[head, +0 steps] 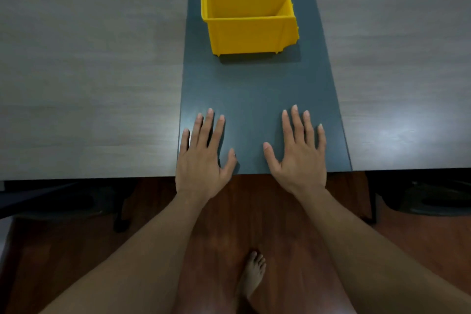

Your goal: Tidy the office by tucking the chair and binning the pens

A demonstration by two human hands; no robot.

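Grey table [89, 84], perhaps chair [433, 201] beneath; left hand [201, 160], right hand [298, 158] flat, empty, before yellow bin [244, 33].

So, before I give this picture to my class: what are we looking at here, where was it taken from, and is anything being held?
There is one picture, from a camera worn on a person's head, looking forward and down. No machine is involved, only two bare hands. The left hand and right hand lie flat and open, fingers spread, on the near edge of a dark grey strip that runs between two pale wood tabletops. Neither hand has a grip on anything. Further along the strip stands a yellow bin; what shows of its inside looks empty. No pens are visible. Below are a reddish floor and a bare foot.
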